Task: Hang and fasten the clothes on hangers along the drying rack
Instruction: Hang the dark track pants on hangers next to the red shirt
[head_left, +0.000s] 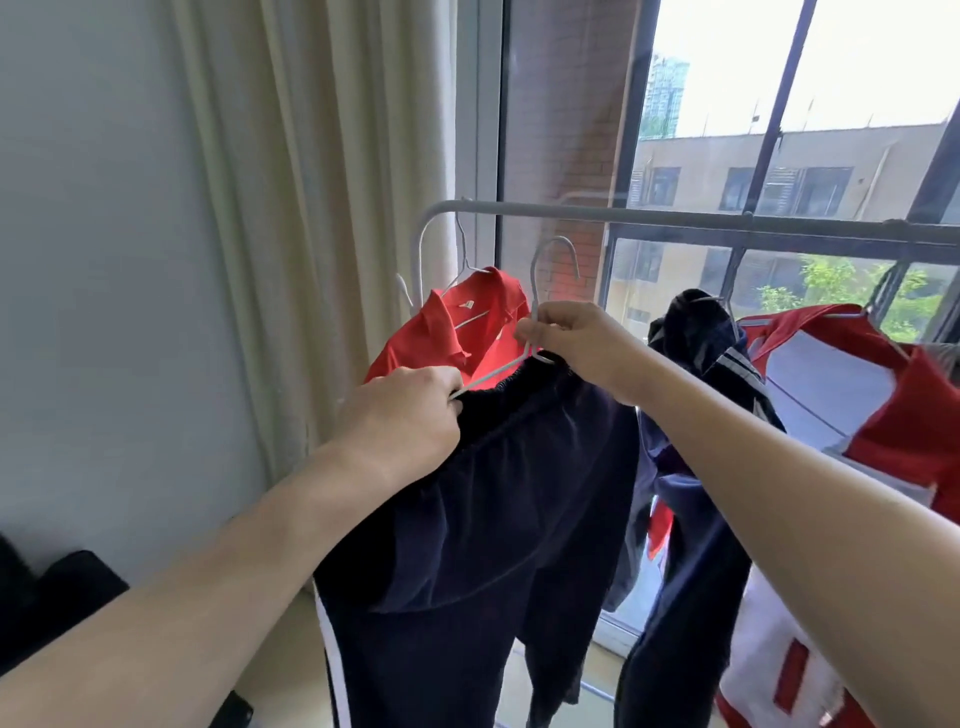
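Big window (779, 130) fills the right side, daylight pouring in, with a pale curtain (311, 208) hanging down at the left beside a plain wall (93, 260). Across the window runs the drying rack (675, 215), its grey rail level at the top and curving down at its left end.

Hanging off that rail on the right we've got a red and white jacket (857, 415) on its own hanger, then just left of it a dark navy garment (696, 364) with white stripes. At the far left end, a red polo shirt (467, 322) hangs from the rail on a white wire hanger.

Front and centre: the dark navy trousers (493, 493), white stripe down one leg, draped from a white hanger (540, 291) (not on the rail; its hook sits below the bar, in the gap between the red polo and the navy garment). The waistband bunches along the hanger's sloping arm.

The right hand (571, 343) is clamped on the hanger's neck, fingers curled round the wire just under the hook. The left hand (405, 415) pinches the hanger's lower left end together with the waistband, fingers closed tight.

Down at the bottom left, something dark (57, 608) sits against the wall, too shadowed to identify.
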